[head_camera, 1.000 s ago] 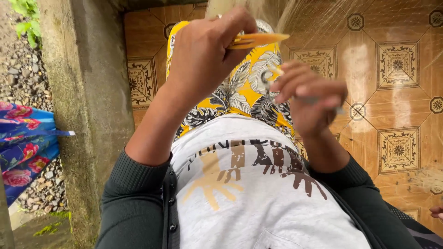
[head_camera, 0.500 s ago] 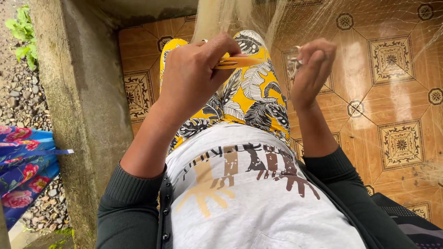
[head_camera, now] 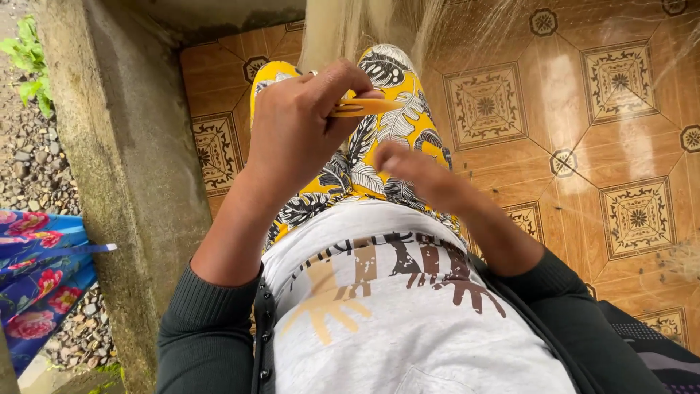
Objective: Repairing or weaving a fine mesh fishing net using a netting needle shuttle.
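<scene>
My left hand (head_camera: pixel 299 128) is raised over my lap and grips a flat orange netting needle (head_camera: pixel 364 106) between thumb and fingers, its tip pointing right. My right hand (head_camera: pixel 412 171) is lower and blurred by motion, just above my yellow leaf-print trousers (head_camera: pixel 397 124); whether it holds anything cannot be told. Pale, fine net and strands (head_camera: pixel 364 25) hang down from the top of the view in front of my knees. I wear a white printed shirt (head_camera: pixel 379 314) and dark green sleeves.
A patterned brown tile floor (head_camera: pixel 583 109) spreads to the right, with thin net lying over it. A concrete ledge (head_camera: pixel 124 146) runs along the left. Beyond it lie gravel (head_camera: pixel 29 153), a small green plant (head_camera: pixel 29 55) and blue flowered cloth (head_camera: pixel 36 292).
My right hand has dropped from beside the hanging net down to my lap. My left hand has kept the needle and barely shifted. The view has tilted slightly.
</scene>
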